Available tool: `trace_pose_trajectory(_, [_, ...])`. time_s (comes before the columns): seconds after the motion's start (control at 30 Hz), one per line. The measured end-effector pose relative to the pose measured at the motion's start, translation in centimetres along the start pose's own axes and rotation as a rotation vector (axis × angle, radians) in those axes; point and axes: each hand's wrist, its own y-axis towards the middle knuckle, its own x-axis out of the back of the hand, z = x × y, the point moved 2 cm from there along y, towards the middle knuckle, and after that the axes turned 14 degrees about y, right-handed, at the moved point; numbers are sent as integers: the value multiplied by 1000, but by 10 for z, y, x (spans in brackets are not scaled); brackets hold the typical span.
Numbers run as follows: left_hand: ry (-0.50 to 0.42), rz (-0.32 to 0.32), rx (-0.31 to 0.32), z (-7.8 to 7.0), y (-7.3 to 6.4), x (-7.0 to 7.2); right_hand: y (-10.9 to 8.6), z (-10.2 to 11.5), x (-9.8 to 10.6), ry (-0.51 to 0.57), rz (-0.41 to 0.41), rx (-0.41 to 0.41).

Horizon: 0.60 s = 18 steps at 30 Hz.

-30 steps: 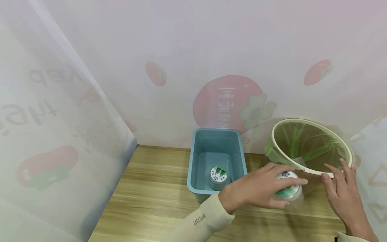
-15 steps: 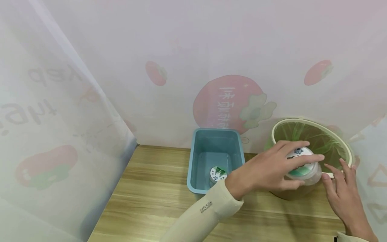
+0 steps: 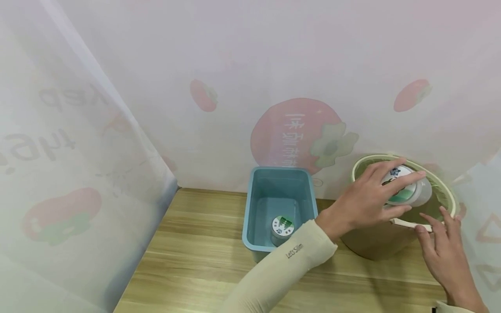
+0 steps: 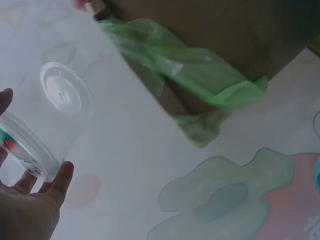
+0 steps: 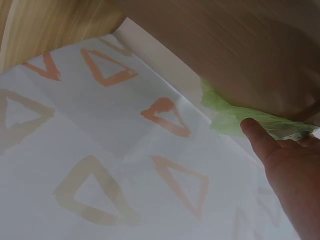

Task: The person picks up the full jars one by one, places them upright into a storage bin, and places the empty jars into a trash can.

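Note:
My left hand [image 3: 368, 195] grips a clear plastic jar [image 4: 65, 97] by its lid, fingers spread around the edge. The lid carries a white and green label. In the head view the jar is tilted over the mouth of a brown trash can [image 3: 375, 243], lined with a green bag [image 4: 175, 65]. My right hand [image 3: 446, 248] holds the near right part of the can's pale rim [image 3: 405, 223]. Its thumb [image 5: 255, 132] lies against the bag's folded edge in the right wrist view; the other fingers are partly hidden there.
A blue plastic bin [image 3: 250, 208] stands left of the trash can on the wooden table [image 3: 195, 243]. Inside its near end sits another lidded jar [image 3: 282, 227]. Printed white sheeting [image 3: 219, 143] walls the table at the back and sides.
My left hand has carried the jar up and away from the table, from in front of the trash can to over its opening. The right hand has stayed at the rim.

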Motion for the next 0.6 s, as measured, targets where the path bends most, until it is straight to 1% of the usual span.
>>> trace_pose_trajectory(0.07, [17, 38, 22, -2, 3, -10, 0, -1, -1, 0, 7, -5])
trace_pose_trajectory(0.13, [29, 99, 47, -4, 6, -19, -1, -1, -1, -1, 6, 1])
trace_pose_trajectory(0.23, [28, 181, 92, -8, 10, -28, -1, 0, 1, -3, -5, 13])
trace_pose_trajectory(0.3, [48, 214, 127, -10, 12, -34, -1, 0, 1, -4, -9, 17])
trace_pose_trajectory(0.33, [68, 222, 142, -11, 13, -36, -1, 0, 1, -1, -8, 18])
trace_pose_trajectory(0.47, [175, 216, 188, -14, 13, -46, -1, -1, -1, 4, 3, 12])
trace_pose_trajectory(0.53, [188, 215, 206, -16, 13, -49, -2, -1, -1, 5, 3, 11])
trace_pose_trajectory(0.6, [174, 215, 224, -18, 13, -51, -2, -1, 0, 3, -2, 16])
